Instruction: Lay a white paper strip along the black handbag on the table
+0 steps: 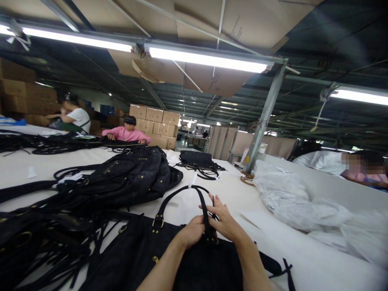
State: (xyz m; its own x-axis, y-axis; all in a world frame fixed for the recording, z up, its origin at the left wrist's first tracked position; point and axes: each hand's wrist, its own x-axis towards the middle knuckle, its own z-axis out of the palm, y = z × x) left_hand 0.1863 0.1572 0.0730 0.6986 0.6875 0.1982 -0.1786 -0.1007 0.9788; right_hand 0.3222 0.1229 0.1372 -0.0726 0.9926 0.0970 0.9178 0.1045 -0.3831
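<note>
A black handbag (209,262) lies in front of me on the white table, its looped handles (163,204) standing up and fixed with gold-coloured rings. My left hand (193,231) is closed at the foot of the near right part of a handle, its fingertips partly hidden behind it. Just right of it is my right hand (223,218), with some fingers stretched apart around the handle. A thin black strap (213,200) shows between those fingers; the thumb's grip is hidden. White wrapping (190,186) sits at the top of the handles.
Several black bags (133,173) and dangling straps crowd the left of the white table (291,250). Another black bag (197,159) lies farther back. Clear plastic (287,194) is heaped at the right by a metal post (266,117). Co-workers sit across the table and at far right.
</note>
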